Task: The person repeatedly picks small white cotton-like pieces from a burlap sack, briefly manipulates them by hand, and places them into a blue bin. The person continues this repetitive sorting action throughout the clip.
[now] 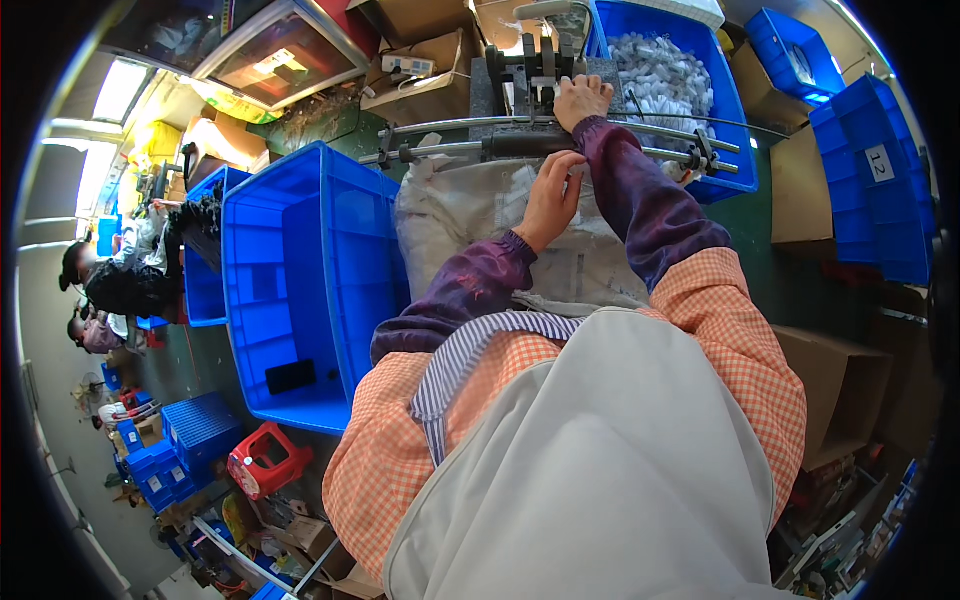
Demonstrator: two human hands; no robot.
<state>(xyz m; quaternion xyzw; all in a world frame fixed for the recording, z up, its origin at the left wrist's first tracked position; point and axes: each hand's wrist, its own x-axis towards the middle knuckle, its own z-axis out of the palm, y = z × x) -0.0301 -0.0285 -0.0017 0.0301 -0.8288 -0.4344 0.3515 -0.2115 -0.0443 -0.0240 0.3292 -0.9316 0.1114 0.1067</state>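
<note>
A dark metal bench machine (541,75) with upright blocks stands before me, and two steel rods (470,122) run across its front. My right hand (583,101) is at the right side of the machine's middle blocks, its fingers bent and closed; what they grip is hidden. Nearer to me, just below the rods, my left hand (549,203) has its thumb and fingers drawn together. Anything between those fingertips is too small to make out. Under the left hand a pale cloth (440,215) spreads over my lap, with whitish translucent pieces (518,190) lying on it.
A blue bin (665,85) full of small clear plastic parts stands right of the machine. On my left is a deep blue crate (285,260) holding a dark flat object (290,377). Cardboard boxes (835,390), a red stool (268,460) and stacked crates surround me. Other people sit far left.
</note>
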